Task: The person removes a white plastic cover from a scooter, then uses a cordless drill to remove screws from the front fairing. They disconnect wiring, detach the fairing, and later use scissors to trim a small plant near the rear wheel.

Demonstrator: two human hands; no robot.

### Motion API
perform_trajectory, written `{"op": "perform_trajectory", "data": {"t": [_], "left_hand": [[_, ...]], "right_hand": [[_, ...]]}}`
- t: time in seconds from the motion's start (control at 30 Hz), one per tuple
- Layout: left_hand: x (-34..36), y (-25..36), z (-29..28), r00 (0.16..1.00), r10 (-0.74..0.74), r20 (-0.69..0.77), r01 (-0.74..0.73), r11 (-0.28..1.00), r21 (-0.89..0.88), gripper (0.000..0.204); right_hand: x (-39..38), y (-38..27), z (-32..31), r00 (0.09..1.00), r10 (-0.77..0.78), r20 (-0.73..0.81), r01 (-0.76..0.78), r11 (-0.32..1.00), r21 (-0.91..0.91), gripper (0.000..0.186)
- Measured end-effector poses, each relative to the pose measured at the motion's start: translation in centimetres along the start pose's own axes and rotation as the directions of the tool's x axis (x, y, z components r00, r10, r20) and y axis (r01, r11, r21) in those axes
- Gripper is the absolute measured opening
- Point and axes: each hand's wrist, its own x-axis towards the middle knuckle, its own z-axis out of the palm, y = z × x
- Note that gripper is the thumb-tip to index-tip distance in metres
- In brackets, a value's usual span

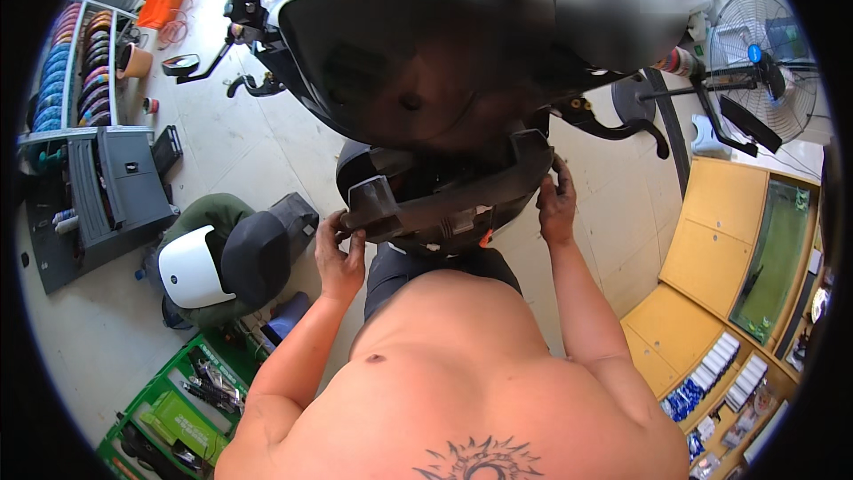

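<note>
Pale tiled workshop floor [222, 151], grey tool cabinet [107, 187] far off to the left of the hands, standing fan [764, 62] beyond the right. Both gripping a black scooter body panel [444, 191] held up between them: left hand [339, 253] clenched on its left end, right hand [555, 204] closed on its right edge. Seemingly mid-fitting or mid-removal against the scooter front [400, 53]; next calls for steady, even support from both sides. Clips, fasteners and panel underside hidden; upper background blurred.
</note>
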Motion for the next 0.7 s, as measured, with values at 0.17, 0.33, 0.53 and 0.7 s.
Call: {"op": "perform_trajectory", "data": {"t": [0.17, 0.33, 0.53, 0.7], "left_hand": [[-0.1, -3.0, 1.3, 0.975, -0.137, -0.176, 0.135, 0.991, -0.023, 0.014], [1.6, -3.6, 2.3, 0.969, -0.155, -0.194, 0.136, 0.985, -0.107, 0.014], [2.8, -3.6, 4.4, 0.948, -0.091, -0.306, 0.103, 0.994, 0.024, 0.02], [3.0, -4.5, 3.4, 0.943, -0.14, -0.303, 0.139, 0.99, -0.025, 0.014]], "right_hand": [[0.7, 1.8, 0.3, 0.998, -0.011, 0.068, 0.01, 1.0, 0.012, 0.06], [2.1, 1.7, 0.0, 0.983, -0.185, -0.001, 0.181, 0.963, -0.202, 0.066], [4.8, 1.6, 0.3, 0.966, -0.252, -0.06, 0.222, 0.923, -0.313, 0.069], [3.9, 3.6, 1.1, 0.971, -0.223, -0.086, 0.191, 0.941, -0.281, 0.071]]}}
